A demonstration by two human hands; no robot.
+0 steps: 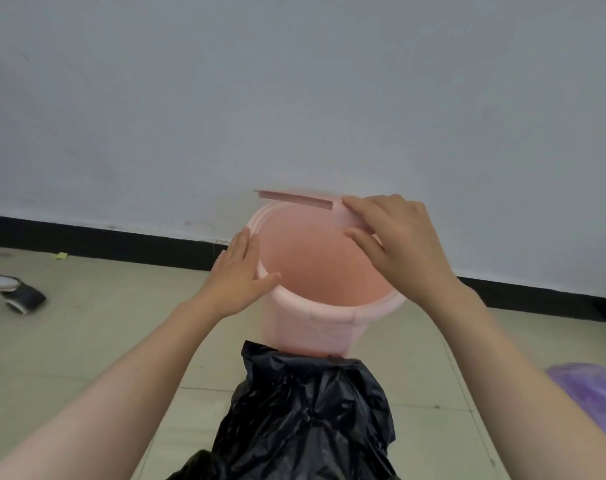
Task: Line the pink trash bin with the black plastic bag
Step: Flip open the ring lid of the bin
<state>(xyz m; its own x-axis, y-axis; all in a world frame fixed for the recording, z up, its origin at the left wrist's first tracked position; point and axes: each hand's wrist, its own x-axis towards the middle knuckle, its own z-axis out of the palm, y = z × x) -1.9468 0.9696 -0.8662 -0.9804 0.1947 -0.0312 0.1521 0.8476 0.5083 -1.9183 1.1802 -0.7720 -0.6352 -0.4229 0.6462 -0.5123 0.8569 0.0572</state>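
Right hand (402, 244) pinching ring (296, 198) above bin (315, 320); left hand (240, 271) spread, bracing rim; bag (308, 410) lying nearer, below both.

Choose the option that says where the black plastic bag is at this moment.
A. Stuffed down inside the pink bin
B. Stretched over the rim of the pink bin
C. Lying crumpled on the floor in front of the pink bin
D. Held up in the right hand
C: the black plastic bag lies crumpled on the floor in front of the pink bin, whose inside shows bare pink, and neither hand holds it.
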